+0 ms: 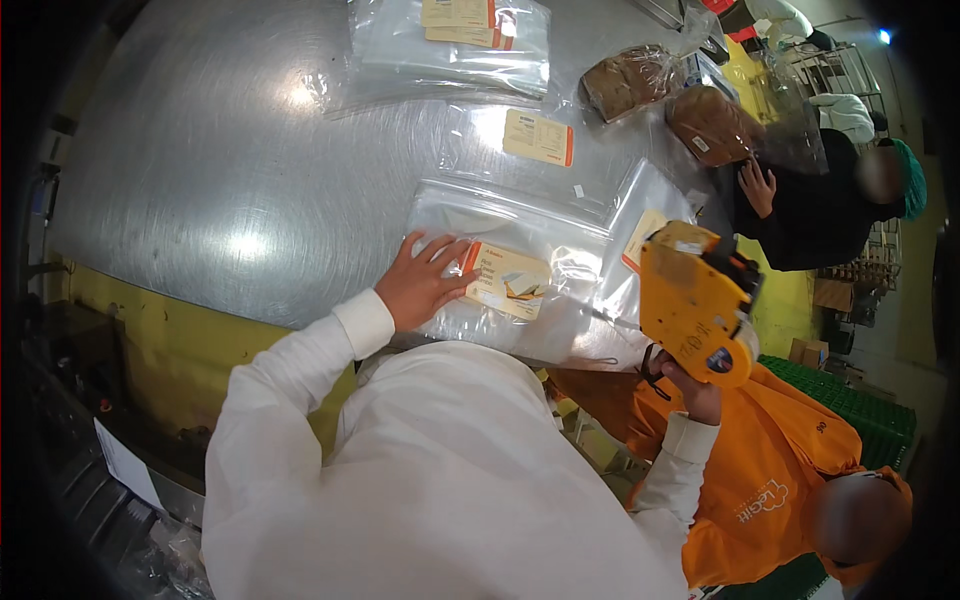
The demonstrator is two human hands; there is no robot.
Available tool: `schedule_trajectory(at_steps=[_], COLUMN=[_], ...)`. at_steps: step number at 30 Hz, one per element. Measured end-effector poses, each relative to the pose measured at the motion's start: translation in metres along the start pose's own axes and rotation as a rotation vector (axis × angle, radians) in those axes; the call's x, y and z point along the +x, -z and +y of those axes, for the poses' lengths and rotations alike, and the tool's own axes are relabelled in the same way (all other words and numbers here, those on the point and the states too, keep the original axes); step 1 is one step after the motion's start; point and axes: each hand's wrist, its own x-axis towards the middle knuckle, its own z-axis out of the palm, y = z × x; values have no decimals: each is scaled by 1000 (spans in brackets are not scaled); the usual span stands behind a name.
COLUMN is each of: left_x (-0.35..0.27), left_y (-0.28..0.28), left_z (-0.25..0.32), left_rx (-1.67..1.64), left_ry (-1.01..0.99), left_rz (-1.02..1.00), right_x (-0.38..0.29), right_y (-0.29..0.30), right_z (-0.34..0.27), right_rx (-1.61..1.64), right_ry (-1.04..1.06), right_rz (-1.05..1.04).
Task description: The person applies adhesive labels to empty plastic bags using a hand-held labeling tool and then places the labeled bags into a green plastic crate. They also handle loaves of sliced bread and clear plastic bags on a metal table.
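My left hand [426, 283] lies with fingers spread on a stack of clear plastic bags [480, 210], at the table's near edge. Its fingertips touch the left end of a printed cream and orange label [510, 281] on the top bag. In my right hand [691, 390] is a yellow handheld label gun [690, 307], held by its handle above the right end of the bags. Beneath the gun, another clear bag with a cream label [641, 236] is partly hidden. Beyond my left hand, one more bag bears a cream label [538, 137].
A steel table [225, 172] spreads ahead. More labelled bags [450, 67] lie at its far side. Two bagged loaves of bread [630, 79] [709, 124] sit to the right, near a co-worker's hand [757, 186]. A person in orange [780, 465] is close on my right.
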Motion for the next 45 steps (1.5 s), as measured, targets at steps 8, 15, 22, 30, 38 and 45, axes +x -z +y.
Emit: schedule_trajectory(at_steps=[8, 15, 22, 30, 38, 45], left_x=[94, -14, -43, -38, -4, -14], left_y=[82, -1, -16, -27, 8, -18], left_z=[-38, -8, -3, -13, -34, -39], left_rx=[-736, -248, 48, 132, 138, 169], left_ry=[182, 165, 90, 23, -223, -195], left_rz=[475, 474, -27, 60, -106, -8], right_x=[7, 35, 70, 28, -6, -1], right_y=[-22, -88, -84, 1, -20, -49], right_z=[30, 5, 6, 6, -1, 12], right_rx=[-262, -435, -958, -402, 88, -191], right_ry=[175, -23, 64, 147, 36, 466], right_rz=[-149, -393, -496, -110, 48, 183])
